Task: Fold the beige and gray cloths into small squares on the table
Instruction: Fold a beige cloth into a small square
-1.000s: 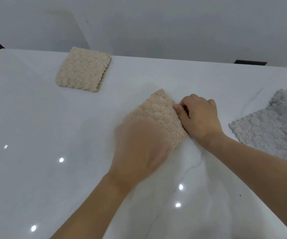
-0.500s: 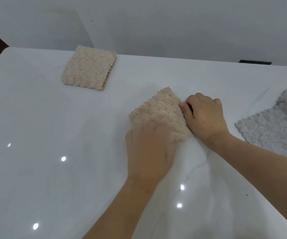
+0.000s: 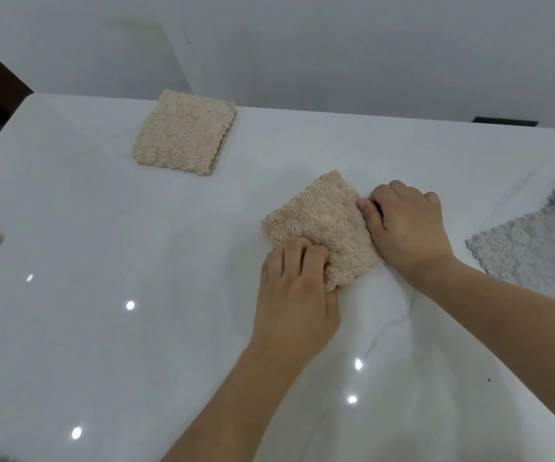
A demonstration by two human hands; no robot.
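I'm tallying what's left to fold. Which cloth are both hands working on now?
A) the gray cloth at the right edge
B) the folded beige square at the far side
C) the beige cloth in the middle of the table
C: the left hand and right hand both grip the middle beige cloth; the gray cloth lies untouched.

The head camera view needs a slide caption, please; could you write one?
Both hands, left and right, grip a fluffy beige cloth on the white marble table, with a gray cloth waiting unfolded.
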